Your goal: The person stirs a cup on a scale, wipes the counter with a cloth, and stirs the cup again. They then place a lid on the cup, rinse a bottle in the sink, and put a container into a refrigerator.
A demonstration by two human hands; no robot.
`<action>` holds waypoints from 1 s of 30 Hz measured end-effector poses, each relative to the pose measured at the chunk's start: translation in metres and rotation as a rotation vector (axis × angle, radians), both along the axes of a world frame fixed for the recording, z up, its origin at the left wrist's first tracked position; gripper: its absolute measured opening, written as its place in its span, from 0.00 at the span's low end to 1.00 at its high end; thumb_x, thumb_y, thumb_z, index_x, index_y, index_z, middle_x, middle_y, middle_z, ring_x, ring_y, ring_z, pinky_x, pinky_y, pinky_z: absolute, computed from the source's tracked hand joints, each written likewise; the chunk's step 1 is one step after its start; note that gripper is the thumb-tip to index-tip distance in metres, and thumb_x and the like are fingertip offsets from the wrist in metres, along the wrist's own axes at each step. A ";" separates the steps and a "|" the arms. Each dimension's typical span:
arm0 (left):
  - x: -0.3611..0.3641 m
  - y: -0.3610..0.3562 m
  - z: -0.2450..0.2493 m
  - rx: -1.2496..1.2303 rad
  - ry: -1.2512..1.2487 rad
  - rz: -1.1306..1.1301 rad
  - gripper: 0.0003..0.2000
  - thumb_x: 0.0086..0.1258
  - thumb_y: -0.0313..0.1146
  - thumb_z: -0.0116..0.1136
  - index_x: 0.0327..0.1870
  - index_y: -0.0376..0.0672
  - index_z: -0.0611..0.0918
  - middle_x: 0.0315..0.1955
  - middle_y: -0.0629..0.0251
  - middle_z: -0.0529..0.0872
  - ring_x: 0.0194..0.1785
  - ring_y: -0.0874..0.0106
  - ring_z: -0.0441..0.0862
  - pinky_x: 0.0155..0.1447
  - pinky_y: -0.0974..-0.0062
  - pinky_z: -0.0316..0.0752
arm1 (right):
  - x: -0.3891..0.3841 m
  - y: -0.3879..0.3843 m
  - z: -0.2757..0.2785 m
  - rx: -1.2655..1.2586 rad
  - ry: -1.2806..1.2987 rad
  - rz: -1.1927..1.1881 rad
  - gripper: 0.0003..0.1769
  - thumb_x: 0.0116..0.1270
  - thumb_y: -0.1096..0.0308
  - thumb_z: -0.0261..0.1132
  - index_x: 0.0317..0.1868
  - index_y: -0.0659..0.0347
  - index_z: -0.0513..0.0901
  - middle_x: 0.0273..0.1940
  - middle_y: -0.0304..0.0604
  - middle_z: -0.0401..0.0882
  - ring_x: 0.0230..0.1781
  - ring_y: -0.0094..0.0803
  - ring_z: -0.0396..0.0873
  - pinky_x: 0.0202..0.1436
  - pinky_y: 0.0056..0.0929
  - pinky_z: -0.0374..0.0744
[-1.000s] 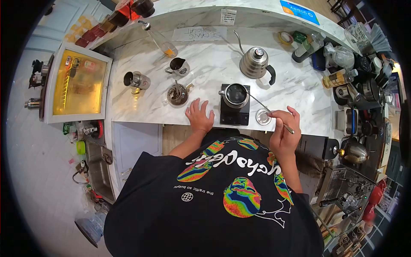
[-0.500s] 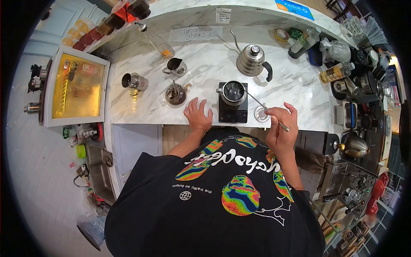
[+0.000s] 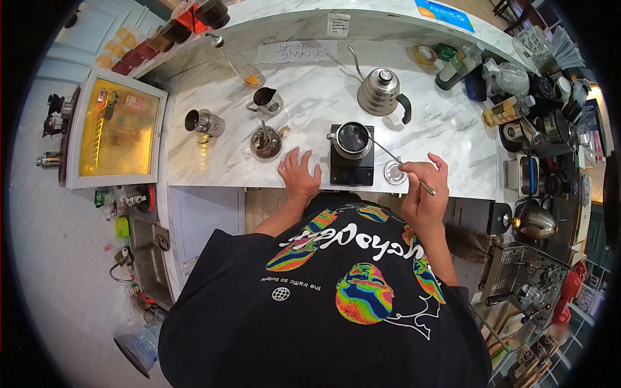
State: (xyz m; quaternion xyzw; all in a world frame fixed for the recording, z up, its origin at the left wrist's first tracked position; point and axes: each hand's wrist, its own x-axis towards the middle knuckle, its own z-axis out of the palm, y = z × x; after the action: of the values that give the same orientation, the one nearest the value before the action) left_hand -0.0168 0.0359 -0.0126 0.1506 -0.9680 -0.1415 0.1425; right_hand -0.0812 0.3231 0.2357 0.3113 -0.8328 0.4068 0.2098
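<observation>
My right hand (image 3: 424,191) is closed on the handle of a long thin spoon (image 3: 386,151). The spoon's far end dips into dark contents inside a metal-rimmed cup (image 3: 352,138), which stands on a black scale (image 3: 352,174). Beside my right fingers lies a small round clear lid or dish (image 3: 395,172). With fingers spread, my left hand (image 3: 300,176) rests flat on the counter edge, left of the scale. Just beyond it stands a glass pot (image 3: 266,143) with a spoon handle sticking out. A gooseneck kettle (image 3: 381,92) sits behind the scale to the right.
A dark pitcher (image 3: 266,101), a metal canister (image 3: 206,123) and a bottle with a spout (image 3: 241,66) stand on the left of the marble counter (image 3: 310,87). Bottles, including an amber one (image 3: 508,110), crowd the right side. A yellow-lit cabinet (image 3: 118,129) borders the left.
My right hand and the spoon have shifted very slightly. The cup, the scale and my left hand stay in place.
</observation>
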 end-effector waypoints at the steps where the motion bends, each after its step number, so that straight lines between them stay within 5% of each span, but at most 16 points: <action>1: 0.000 0.000 0.001 0.002 0.000 -0.001 0.25 0.65 0.48 0.66 0.64 0.55 0.82 0.71 0.57 0.73 0.78 0.54 0.64 0.79 0.42 0.51 | 0.000 0.001 0.002 0.005 -0.004 0.005 0.05 0.74 0.79 0.65 0.46 0.59 0.81 0.38 0.39 0.87 0.39 0.38 0.86 0.66 0.55 0.72; 30: 0.000 0.001 0.003 -0.006 -0.016 -0.001 0.26 0.66 0.47 0.65 0.65 0.54 0.82 0.72 0.56 0.73 0.78 0.54 0.63 0.79 0.43 0.51 | 0.001 -0.001 -0.006 -0.011 0.008 -0.021 0.03 0.76 0.78 0.63 0.46 0.60 0.80 0.39 0.37 0.88 0.32 0.35 0.82 0.64 0.54 0.74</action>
State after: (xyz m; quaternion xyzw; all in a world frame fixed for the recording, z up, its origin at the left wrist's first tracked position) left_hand -0.0170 0.0369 -0.0099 0.1510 -0.9696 -0.1373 0.1351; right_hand -0.0803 0.3224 0.2297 0.3029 -0.8329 0.4079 0.2193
